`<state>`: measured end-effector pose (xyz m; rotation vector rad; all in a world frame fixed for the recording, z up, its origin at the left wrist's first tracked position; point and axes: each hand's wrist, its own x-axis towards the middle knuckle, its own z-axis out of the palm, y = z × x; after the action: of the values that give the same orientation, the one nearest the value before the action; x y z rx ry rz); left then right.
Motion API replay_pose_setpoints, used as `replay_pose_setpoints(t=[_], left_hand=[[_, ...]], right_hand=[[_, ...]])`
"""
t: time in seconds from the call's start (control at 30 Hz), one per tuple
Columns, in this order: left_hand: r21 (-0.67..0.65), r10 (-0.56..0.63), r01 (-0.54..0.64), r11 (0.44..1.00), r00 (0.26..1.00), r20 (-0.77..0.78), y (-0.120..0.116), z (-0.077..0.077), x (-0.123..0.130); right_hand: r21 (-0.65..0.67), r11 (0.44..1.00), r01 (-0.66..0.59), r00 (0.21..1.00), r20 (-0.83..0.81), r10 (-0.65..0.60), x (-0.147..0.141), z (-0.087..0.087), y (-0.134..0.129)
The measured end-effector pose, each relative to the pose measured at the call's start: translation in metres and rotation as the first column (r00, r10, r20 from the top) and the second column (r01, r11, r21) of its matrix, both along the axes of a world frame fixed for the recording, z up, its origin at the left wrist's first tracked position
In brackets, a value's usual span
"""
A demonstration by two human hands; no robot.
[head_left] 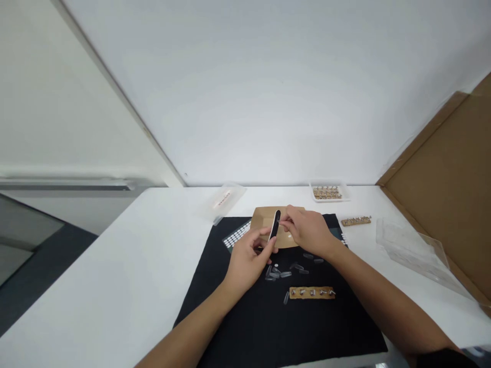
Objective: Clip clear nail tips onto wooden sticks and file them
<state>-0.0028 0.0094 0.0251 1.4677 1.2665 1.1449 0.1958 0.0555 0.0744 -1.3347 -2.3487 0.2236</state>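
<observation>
My left hand is closed around a black nail file with a white edge, which points up and away from me. Against the file's dark face my right hand pinches a small piece, probably a clear false nail tip, mostly hidden by the fingers. Both hands are over a brown cardboard tray. Below them, several clear nail tips lie scattered on a black cloth. Closer to me is a tan nail display strip with a row of small metal holders, and a single nail tip beside its left end.
A sheet of white dots sticks out left of the tray. Behind it lies a translucent pouch. A white box of strips, another strip and clear plastic lids are to the right, near a cardboard panel.
</observation>
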Motion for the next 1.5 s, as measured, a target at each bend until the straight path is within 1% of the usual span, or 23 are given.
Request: replay_pose_setpoints(t=[0.1, 0.17, 0.27, 0.4, 0.47, 0.53, 0.6, 0.7, 0.77, 0.87, 0.93, 1.03, 1.17, 1.33, 1.4, 1.5], left_hand=[[-0.148, -0.001, 0.025, 0.989, 0.987, 0.160, 0.000, 0.004, 0.002], [-0.191, 0.008, 0.035, 0.981, 0.975, 0.222, 0.000, 0.007, 0.002], [-0.213, 0.023, 0.031, 0.977, 0.968, 0.249, -0.001, 0.009, 0.003], [-0.201, 0.036, 0.015, 0.979, 0.969, 0.246, -0.003, 0.008, 0.004], [-0.188, 0.043, 0.002, 0.982, 0.972, 0.233, -0.003, 0.007, 0.005], [-0.166, 0.059, -0.024, 0.986, 0.976, 0.210, -0.002, 0.005, 0.005], [-0.144, 0.078, -0.052, 0.988, 0.980, 0.183, -0.001, 0.005, 0.005], [-0.132, 0.100, -0.078, 0.988, 0.981, 0.167, -0.001, 0.004, 0.004], [-0.143, 0.113, -0.088, 0.986, 0.979, 0.171, -0.001, 0.004, 0.004], [-0.188, 0.097, -0.064, 0.980, 0.980, 0.176, -0.002, 0.001, 0.004], [-0.210, 0.076, -0.037, 0.977, 0.981, 0.179, -0.003, -0.001, 0.005], [-0.206, 0.065, -0.028, 0.978, 0.982, 0.180, -0.003, -0.001, 0.006], [-0.169, 0.091, -0.062, 0.984, 0.981, 0.171, -0.003, 0.004, 0.006], [-0.170, 0.104, -0.075, 0.983, 0.980, 0.171, -0.002, 0.004, 0.005], [-0.185, 0.098, -0.066, 0.981, 0.981, 0.169, -0.001, 0.003, 0.004], [-0.195, 0.095, -0.062, 0.979, 0.982, 0.162, 0.002, 0.002, 0.003]], right_hand=[[-0.002, 1.000, -0.001, 1.000, 0.006, 0.001, -0.001, -0.004, 0.001], [0.000, 1.000, -0.017, 1.000, 0.010, 0.017, -0.001, -0.007, 0.002], [-0.012, 0.998, -0.063, 0.998, 0.005, 0.063, 0.000, -0.009, 0.003], [-0.045, 0.988, -0.147, 0.989, 0.015, 0.148, 0.004, -0.006, 0.002], [-0.041, 0.989, -0.144, 0.988, 0.044, 0.146, 0.004, -0.006, 0.001], [-0.001, 0.996, -0.091, 0.992, 0.088, 0.091, 0.002, -0.007, 0.002], [0.066, 0.997, -0.048, 0.991, 0.129, 0.039, 0.000, -0.010, 0.003], [0.153, 0.987, -0.056, 0.986, 0.163, 0.031, -0.004, -0.016, 0.006], [0.177, 0.981, -0.077, 0.984, 0.174, 0.045, -0.005, -0.019, 0.008], [0.166, 0.978, -0.124, 0.975, 0.206, 0.089, -0.001, -0.020, 0.008], [0.145, 0.978, -0.150, 0.968, 0.224, 0.115, 0.002, -0.018, 0.007], [0.124, 0.981, -0.146, 0.966, 0.233, 0.114, 0.005, -0.012, 0.006], [0.151, 0.983, -0.104, 0.979, 0.192, 0.074, 0.001, -0.009, 0.009], [0.164, 0.982, -0.091, 0.982, 0.180, 0.061, -0.003, -0.015, 0.012], [0.142, 0.982, -0.121, 0.977, 0.190, 0.092, -0.002, -0.019, 0.011], [0.099, 0.974, -0.204, 0.961, 0.210, 0.180, 0.000, -0.023, 0.010]])
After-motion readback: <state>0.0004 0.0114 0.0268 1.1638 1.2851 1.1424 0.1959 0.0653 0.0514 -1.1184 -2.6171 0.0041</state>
